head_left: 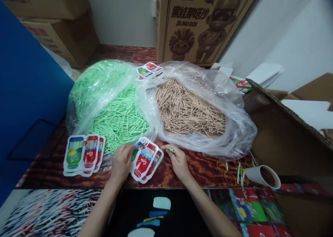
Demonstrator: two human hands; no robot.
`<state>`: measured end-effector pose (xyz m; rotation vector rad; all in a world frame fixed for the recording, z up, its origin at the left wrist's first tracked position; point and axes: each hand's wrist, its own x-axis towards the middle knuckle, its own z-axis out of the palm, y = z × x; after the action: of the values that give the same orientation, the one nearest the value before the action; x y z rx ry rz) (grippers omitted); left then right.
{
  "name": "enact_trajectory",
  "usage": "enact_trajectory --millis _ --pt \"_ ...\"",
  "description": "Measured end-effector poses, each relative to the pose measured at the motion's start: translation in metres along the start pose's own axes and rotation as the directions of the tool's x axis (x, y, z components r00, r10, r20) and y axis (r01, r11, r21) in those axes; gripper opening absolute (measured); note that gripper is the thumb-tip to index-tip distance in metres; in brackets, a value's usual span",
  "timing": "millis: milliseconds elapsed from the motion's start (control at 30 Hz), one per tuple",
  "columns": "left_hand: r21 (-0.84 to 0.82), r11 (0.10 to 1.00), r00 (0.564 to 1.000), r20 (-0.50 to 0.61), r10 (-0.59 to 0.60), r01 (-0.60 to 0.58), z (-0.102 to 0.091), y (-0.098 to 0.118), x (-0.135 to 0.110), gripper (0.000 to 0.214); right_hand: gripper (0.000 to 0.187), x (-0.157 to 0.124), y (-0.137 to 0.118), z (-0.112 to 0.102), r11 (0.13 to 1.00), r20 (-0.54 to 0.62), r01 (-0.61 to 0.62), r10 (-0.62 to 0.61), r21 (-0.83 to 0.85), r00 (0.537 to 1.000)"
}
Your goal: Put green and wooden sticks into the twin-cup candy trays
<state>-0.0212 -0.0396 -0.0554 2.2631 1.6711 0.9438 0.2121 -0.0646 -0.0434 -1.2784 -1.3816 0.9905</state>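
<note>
At the table's front edge, my left hand (121,165) pinches the left edge of a soda-shaped card packet (144,162) with a red cola bottle printed on it. Under that packet another red one sticks out to the right. My right hand (179,163) is closed round a small bundle of light green sticks (170,149), whose ends show between the fingers. Behind my left hand an opened plastic bag spills a heap of green sticks (122,114). To its right, a second bag holds brown sticks (191,110).
More packets (82,155) lie overlapping at the left, and a few (149,70) rest between the bags. A paper cup (256,175) lies tipped at the right by rubber bands (229,176). A large carton (197,25) stands behind; an open cardboard box (283,133) is at right.
</note>
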Motion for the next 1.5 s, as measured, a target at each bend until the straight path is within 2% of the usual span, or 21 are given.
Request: enact_trajectory --millis 200,433,533,833,1067,1367,1433,1500 --pt "0.043 0.998 0.998 -0.045 0.037 -0.035 -0.006 -0.006 0.001 0.026 0.019 0.001 -0.001 0.004 1.000 0.012 0.019 -0.019 -0.004 1.000" --pt "-0.182 0.982 0.991 -0.109 -0.071 0.050 -0.024 0.005 0.002 0.021 0.019 0.005 -0.004 0.004 1.000 0.036 0.009 -0.008 -0.009 0.999" --pt "-0.237 0.970 0.991 -0.110 -0.079 0.051 -0.027 0.013 0.001 0.019 0.019 0.007 -0.006 0.004 1.000 0.040 0.015 -0.015 0.003 0.999" --pt "-0.398 0.914 0.997 -0.007 -0.082 0.073 -0.014 0.032 -0.004 0.017 0.021 0.017 -0.016 0.001 0.999 0.065 0.027 -0.025 -0.023 0.998" --pt "-0.437 0.895 0.996 0.047 -0.082 0.094 -0.011 0.034 0.003 0.019 0.021 0.028 -0.020 0.000 0.998 0.076 0.045 -0.041 -0.042 0.996" --pt "-0.478 0.874 0.995 0.079 -0.053 0.084 -0.006 0.041 0.010 0.020 0.021 0.044 -0.039 -0.003 0.986 0.075 0.139 -0.133 -0.088 0.988" --pt "-0.486 0.869 0.994 0.091 -0.061 0.098 -0.003 0.043 0.009 0.019 0.020 0.047 -0.042 -0.003 0.989 0.081 0.129 -0.123 -0.072 0.989" --pt "-0.496 0.860 0.991 0.113 -0.069 0.117 -0.001 0.044 0.009 0.019 0.017 0.050 -0.046 -0.003 0.997 0.066 0.080 -0.080 0.014 0.995"
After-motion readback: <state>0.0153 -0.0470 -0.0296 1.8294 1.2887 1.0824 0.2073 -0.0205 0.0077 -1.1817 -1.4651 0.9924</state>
